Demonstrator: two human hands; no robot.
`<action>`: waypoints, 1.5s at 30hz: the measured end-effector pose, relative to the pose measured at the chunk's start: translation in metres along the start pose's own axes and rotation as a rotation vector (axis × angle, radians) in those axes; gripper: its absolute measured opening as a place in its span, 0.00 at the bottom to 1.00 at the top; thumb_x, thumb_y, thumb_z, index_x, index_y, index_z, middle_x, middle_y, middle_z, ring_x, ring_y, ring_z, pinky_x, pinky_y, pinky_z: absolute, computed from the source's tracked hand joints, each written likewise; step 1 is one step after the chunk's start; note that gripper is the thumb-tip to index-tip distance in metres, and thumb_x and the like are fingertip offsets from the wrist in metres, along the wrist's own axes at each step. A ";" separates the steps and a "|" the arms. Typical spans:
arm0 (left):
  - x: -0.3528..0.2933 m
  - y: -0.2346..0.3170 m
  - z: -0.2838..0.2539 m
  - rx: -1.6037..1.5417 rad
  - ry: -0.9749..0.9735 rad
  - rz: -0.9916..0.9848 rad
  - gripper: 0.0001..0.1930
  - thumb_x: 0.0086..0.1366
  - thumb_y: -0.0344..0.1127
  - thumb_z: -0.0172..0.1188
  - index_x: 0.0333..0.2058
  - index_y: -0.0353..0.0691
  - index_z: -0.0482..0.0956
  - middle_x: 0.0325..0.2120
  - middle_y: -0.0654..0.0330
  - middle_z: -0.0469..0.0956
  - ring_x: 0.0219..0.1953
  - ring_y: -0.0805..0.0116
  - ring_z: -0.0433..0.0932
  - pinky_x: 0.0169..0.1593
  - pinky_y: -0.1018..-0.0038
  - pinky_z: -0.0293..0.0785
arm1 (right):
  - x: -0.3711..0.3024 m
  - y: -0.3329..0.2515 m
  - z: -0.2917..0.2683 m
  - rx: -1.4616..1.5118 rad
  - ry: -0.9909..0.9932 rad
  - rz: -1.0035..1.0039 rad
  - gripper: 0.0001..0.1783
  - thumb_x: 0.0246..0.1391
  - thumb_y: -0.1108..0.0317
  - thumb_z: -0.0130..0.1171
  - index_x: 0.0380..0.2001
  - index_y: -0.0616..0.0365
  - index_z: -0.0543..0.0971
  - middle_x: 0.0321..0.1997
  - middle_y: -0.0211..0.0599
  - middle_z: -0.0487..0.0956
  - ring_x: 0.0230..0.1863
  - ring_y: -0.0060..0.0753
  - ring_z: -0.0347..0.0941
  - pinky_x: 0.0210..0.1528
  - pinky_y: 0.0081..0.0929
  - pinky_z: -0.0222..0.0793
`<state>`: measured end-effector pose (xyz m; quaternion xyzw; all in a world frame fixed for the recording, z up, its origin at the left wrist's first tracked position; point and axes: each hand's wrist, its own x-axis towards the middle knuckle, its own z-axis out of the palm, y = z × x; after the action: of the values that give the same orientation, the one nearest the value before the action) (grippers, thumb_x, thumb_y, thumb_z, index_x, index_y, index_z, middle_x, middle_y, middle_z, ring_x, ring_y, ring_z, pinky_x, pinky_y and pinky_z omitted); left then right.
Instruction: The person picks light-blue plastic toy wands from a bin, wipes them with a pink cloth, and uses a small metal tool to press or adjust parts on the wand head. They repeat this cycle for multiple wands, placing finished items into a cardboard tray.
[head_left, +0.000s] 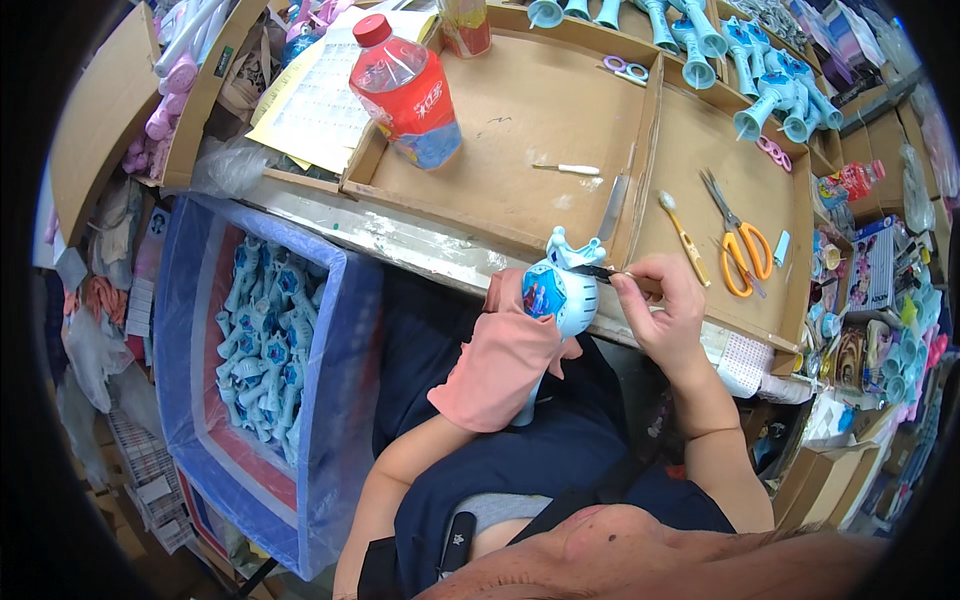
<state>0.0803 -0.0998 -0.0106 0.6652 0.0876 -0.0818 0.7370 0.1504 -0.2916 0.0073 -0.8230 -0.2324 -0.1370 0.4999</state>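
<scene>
A pale blue toy (pixel 572 312), shaped like a microphone, has a rounded head with a coloured picture and a crown-like top. Its handle points down toward my lap. My left hand (pixel 505 350), covered by a pink cloth, is closed around the toy below its head. With thumb and fingers pinched, my right hand (pixel 665 305) holds a thin dark tool (pixel 594 271) against the toy near the crown-like top. The tool's exact kind is too small to make out. Both hands are in front of the table's near edge, above my lap.
Cardboard trays (pixel 500 75) on the table hold a red-labelled bottle (pixel 412 100), a white-handled tool (pixel 570 168), a narrow blade (pixel 614 208), a yellow toothbrush (pixel 684 238) and orange-handled scissors (pixel 742 250). At left, a blue plastic-lined crate (pixel 345 370) contains several blue toy pieces (pixel 265 360).
</scene>
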 end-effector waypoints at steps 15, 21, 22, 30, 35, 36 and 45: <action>-0.005 0.008 -0.005 0.420 -0.071 0.149 0.12 0.65 0.30 0.63 0.44 0.35 0.71 0.26 0.62 0.78 0.24 0.75 0.78 0.28 0.78 0.74 | 0.001 -0.003 0.013 -0.142 0.003 -0.074 0.11 0.48 0.72 0.74 0.28 0.58 0.78 0.24 0.35 0.78 0.16 0.27 0.70 0.18 0.24 0.64; -0.011 -0.005 0.001 0.085 -0.039 -0.030 0.11 0.67 0.31 0.62 0.42 0.35 0.71 0.24 0.62 0.78 0.25 0.77 0.78 0.27 0.77 0.73 | -0.001 -0.008 0.015 -0.152 0.019 -0.057 0.11 0.49 0.72 0.73 0.28 0.59 0.78 0.25 0.35 0.78 0.16 0.28 0.71 0.18 0.24 0.65; -0.011 -0.004 0.001 0.071 -0.029 -0.040 0.11 0.67 0.31 0.62 0.43 0.35 0.72 0.23 0.62 0.78 0.25 0.77 0.78 0.28 0.77 0.73 | -0.001 -0.007 0.015 -0.142 0.028 -0.081 0.11 0.49 0.72 0.73 0.28 0.59 0.77 0.25 0.35 0.78 0.16 0.28 0.72 0.18 0.24 0.66; -0.011 0.007 -0.003 0.460 -0.065 0.174 0.22 0.61 0.29 0.67 0.48 0.33 0.64 0.30 0.57 0.79 0.28 0.72 0.82 0.29 0.76 0.77 | -0.007 -0.006 0.016 -0.162 0.044 -0.055 0.11 0.50 0.72 0.73 0.28 0.59 0.77 0.26 0.39 0.79 0.20 0.36 0.76 0.22 0.27 0.71; -0.008 -0.004 -0.003 0.260 -0.007 0.059 0.22 0.62 0.30 0.67 0.48 0.34 0.65 0.29 0.59 0.79 0.29 0.73 0.82 0.29 0.77 0.77 | -0.009 -0.006 0.015 -0.153 0.057 -0.102 0.12 0.50 0.72 0.72 0.28 0.60 0.76 0.26 0.39 0.79 0.22 0.37 0.77 0.23 0.28 0.71; -0.007 -0.006 -0.003 0.324 -0.048 0.137 0.21 0.62 0.30 0.67 0.48 0.34 0.65 0.29 0.59 0.79 0.29 0.74 0.81 0.29 0.77 0.77 | -0.009 -0.006 0.015 -0.172 0.052 -0.042 0.12 0.50 0.72 0.73 0.28 0.60 0.76 0.26 0.40 0.79 0.22 0.37 0.77 0.23 0.28 0.71; -0.013 -0.008 -0.001 0.268 -0.075 0.014 0.11 0.64 0.29 0.64 0.41 0.33 0.74 0.28 0.61 0.79 0.28 0.74 0.80 0.29 0.78 0.75 | -0.013 -0.008 0.015 -0.225 0.073 -0.029 0.12 0.51 0.72 0.72 0.28 0.60 0.76 0.26 0.39 0.79 0.22 0.34 0.77 0.23 0.26 0.71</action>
<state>0.0663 -0.0995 -0.0151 0.7548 0.0438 -0.1123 0.6447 0.1354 -0.2786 0.0005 -0.8649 -0.2092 -0.1993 0.4104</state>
